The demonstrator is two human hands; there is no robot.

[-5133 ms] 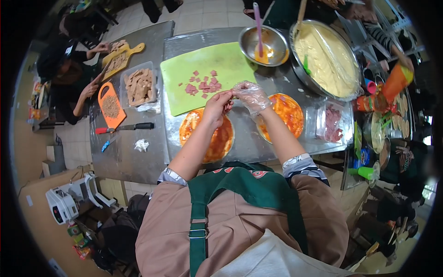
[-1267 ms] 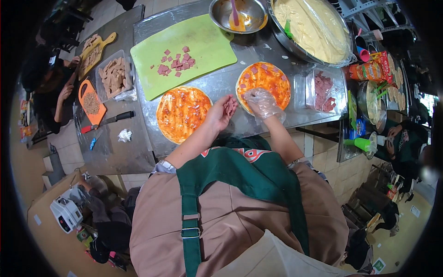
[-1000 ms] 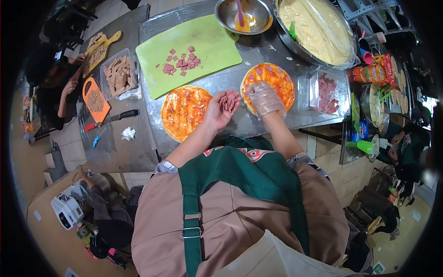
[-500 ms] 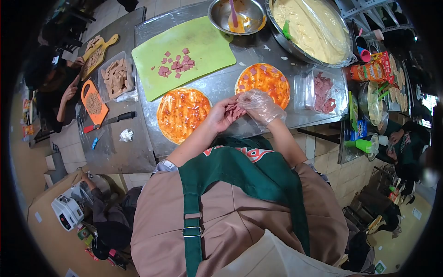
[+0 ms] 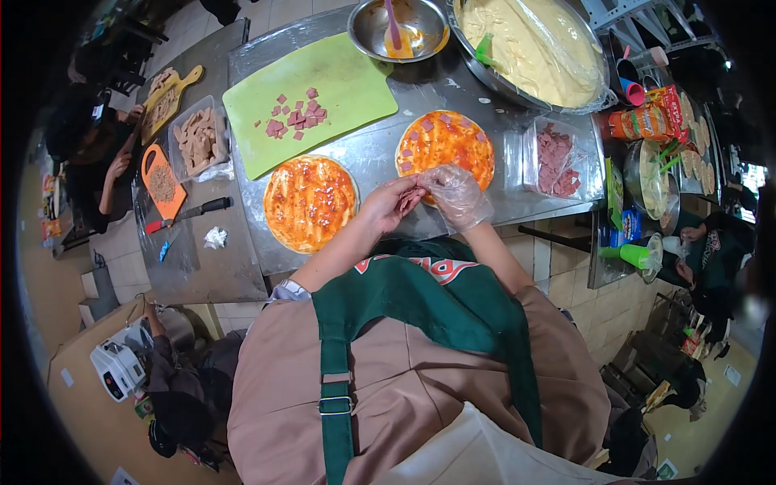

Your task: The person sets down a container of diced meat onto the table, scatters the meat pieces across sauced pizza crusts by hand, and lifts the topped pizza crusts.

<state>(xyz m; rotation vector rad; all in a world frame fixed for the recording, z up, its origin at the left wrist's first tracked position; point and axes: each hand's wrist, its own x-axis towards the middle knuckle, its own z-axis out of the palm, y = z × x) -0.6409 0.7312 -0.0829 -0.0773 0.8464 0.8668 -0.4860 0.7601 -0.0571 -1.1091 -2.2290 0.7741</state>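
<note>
My bare left hand (image 5: 390, 205) is cupped around several pink pieces of sliced sausage (image 5: 411, 199), palm turned up. My right hand (image 5: 457, 198), in a clear plastic glove, has its fingers pinched together beside the left fingertips; what they hold is hidden. Both hands are at the near edge of a round, sauce-covered pizza base (image 5: 454, 153) with several pink pieces on its upper and left parts. A second sauced pizza base (image 5: 309, 204) lies to the left, with no meat on it.
A green cutting board (image 5: 339, 81) carries more pink pieces. A plastic tub (image 5: 529, 158) of meat stands right. Behind are a steel bowl (image 5: 432, 44) with a spatula and a big dough basin (image 5: 485, 77). A knife (image 5: 202, 208) lies left; people work at both sides.
The view has shifted slightly, so the table things sit a little further left. My right hand's fingers have turned slightly over the pizza's near edge; my left still holds the sausage pieces.
</note>
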